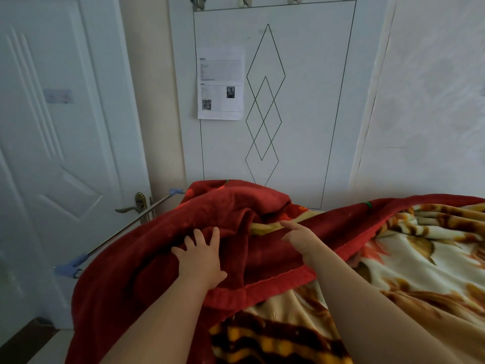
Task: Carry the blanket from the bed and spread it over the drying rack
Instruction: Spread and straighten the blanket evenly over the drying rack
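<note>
A thick blanket [236, 206], red on one side and floral cream, brown and orange on the other, lies draped in folds over the drying rack [126, 227]. Only a metal rail of the rack with blue end caps shows at the left; the rest is hidden under the cloth. My left hand [200, 258] rests flat on the red side with fingers spread. My right hand [299, 239] reaches over the red fold with its index finger stretched out, touching the cloth near a cream strip; its other fingers are hidden.
A white door [52, 153] with a brass lever handle [131, 207] stands close on the left, just behind the rack's rail. A white panel [301, 127] with a diamond pattern and a taped paper notice [220, 82] is straight ahead. Floor shows at bottom left.
</note>
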